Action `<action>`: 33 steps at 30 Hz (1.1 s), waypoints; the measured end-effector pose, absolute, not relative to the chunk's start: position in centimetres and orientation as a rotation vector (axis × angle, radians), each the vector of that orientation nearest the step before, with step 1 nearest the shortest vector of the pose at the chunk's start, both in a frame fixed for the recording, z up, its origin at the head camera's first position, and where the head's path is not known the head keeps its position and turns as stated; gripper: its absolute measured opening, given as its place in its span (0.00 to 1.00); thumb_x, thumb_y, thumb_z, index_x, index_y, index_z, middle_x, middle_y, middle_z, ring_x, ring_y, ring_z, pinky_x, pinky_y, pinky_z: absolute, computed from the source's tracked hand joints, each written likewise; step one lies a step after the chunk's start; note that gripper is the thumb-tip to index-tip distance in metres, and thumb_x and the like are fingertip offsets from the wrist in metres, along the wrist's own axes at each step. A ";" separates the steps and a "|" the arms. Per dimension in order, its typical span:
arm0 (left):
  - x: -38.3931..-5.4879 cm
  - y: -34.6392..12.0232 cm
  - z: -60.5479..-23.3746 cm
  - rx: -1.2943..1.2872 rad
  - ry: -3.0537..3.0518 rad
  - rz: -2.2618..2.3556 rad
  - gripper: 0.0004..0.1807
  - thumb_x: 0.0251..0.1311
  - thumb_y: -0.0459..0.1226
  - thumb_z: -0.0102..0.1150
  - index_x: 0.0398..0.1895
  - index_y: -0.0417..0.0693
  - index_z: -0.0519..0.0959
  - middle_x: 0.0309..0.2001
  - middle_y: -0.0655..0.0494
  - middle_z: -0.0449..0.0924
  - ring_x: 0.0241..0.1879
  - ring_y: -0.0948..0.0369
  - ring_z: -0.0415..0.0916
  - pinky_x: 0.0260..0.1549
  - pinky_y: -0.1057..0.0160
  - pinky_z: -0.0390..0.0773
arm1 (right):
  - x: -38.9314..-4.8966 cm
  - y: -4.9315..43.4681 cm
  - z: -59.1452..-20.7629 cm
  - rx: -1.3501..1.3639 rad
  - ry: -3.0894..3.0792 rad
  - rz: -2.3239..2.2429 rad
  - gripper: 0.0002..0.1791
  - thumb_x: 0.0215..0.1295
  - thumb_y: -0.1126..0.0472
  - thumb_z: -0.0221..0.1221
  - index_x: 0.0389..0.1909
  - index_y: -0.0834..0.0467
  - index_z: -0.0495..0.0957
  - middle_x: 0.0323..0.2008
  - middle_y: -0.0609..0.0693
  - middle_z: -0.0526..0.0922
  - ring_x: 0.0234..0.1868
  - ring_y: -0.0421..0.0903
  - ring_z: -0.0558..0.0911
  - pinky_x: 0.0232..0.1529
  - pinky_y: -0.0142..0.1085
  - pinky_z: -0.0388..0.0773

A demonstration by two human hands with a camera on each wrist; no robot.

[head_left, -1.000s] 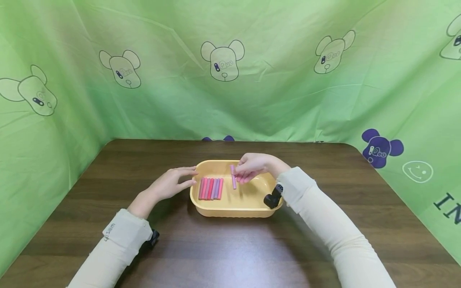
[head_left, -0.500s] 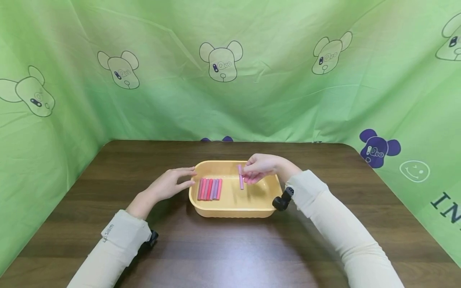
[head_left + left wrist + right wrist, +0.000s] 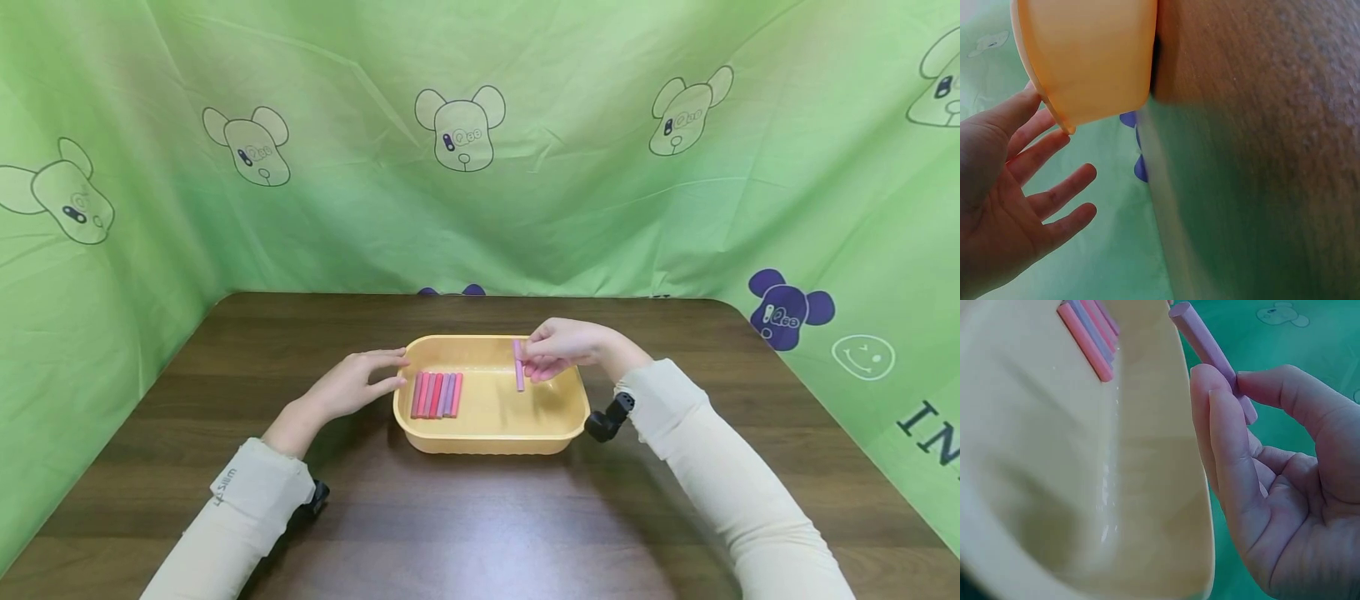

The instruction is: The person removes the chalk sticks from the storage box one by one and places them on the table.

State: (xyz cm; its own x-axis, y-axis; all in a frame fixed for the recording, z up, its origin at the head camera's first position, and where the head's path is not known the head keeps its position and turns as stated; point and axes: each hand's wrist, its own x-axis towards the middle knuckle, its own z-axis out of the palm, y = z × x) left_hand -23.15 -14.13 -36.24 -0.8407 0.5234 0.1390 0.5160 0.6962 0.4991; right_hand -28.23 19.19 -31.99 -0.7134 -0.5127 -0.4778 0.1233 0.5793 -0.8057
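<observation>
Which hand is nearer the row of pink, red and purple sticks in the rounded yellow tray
Left. The left hand is at the left rim of the tray, beside the row; the right hand is farther, above the tray's right half, pinching a purple stick.

Bench (image 3: pixel 375 533): dark brown wood-grain top, far corners rounded; one pale patch of reflected light (image 3: pixel 487 550) near the front. Backdrop (image 3: pixel 337 225): green cloth, creased, hung behind and along both sides, unevenly toned. Prints on cloth: row of five outlined animal heads (image 3: pixel 460 129), round-eared, the rightmost cut off; at right, one solid purple head (image 3: pixel 783 317), a white-outlined smiling face (image 3: pixel 862 357), dark lettering (image 3: pixel 928 429) reading "IN".
</observation>
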 end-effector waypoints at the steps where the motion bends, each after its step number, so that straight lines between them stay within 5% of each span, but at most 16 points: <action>1: -23.2 -14.1 -36.3 0.881 2.879 0.841 0.23 0.63 0.43 0.55 0.59 0.41 0.74 0.65 0.46 0.69 0.65 0.48 0.65 0.64 0.47 0.65 | -28.2 19.3 -32.0 -0.307 2.097 -1.144 0.11 0.66 0.60 0.50 0.36 0.65 0.76 0.23 0.45 0.82 0.26 0.36 0.82 0.32 0.27 0.82; 19: -23.1 -14.1 -36.2 0.885 2.874 0.865 0.23 0.63 0.42 0.55 0.58 0.41 0.74 0.64 0.46 0.69 0.65 0.48 0.65 0.64 0.47 0.65 | -27.5 22.1 -32.2 -0.339 2.111 -1.167 0.11 0.67 0.57 0.53 0.32 0.61 0.75 0.26 0.46 0.82 0.29 0.38 0.82 0.40 0.33 0.83; 33: -23.1 -14.2 -36.4 0.890 2.879 0.880 0.23 0.62 0.42 0.56 0.58 0.41 0.74 0.64 0.46 0.69 0.65 0.48 0.65 0.64 0.48 0.65 | -26.7 24.5 -32.1 -0.304 2.134 -1.228 0.10 0.67 0.59 0.51 0.36 0.63 0.75 0.27 0.46 0.82 0.29 0.37 0.82 0.37 0.30 0.83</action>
